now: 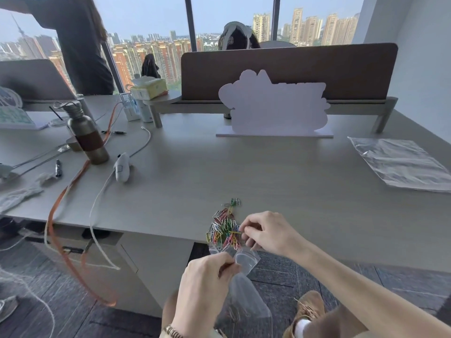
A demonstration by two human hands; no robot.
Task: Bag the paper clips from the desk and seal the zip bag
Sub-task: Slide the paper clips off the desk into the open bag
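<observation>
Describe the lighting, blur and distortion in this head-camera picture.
Head view: daylight from the windows, soft shadows only; wide-angle bending curves the desk edges; the orange strap smears at lower left; glare whitens the spare plastic bags; paper clips and hands stay fairly sharp.

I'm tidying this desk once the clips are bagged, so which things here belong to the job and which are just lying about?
Job:
paper clips
small zip bag, held by the left hand
right hand, at the clips

Lying about:
metal bottle
pen
tissue box
white cutout sign
large plastic bag
orange strap
</observation>
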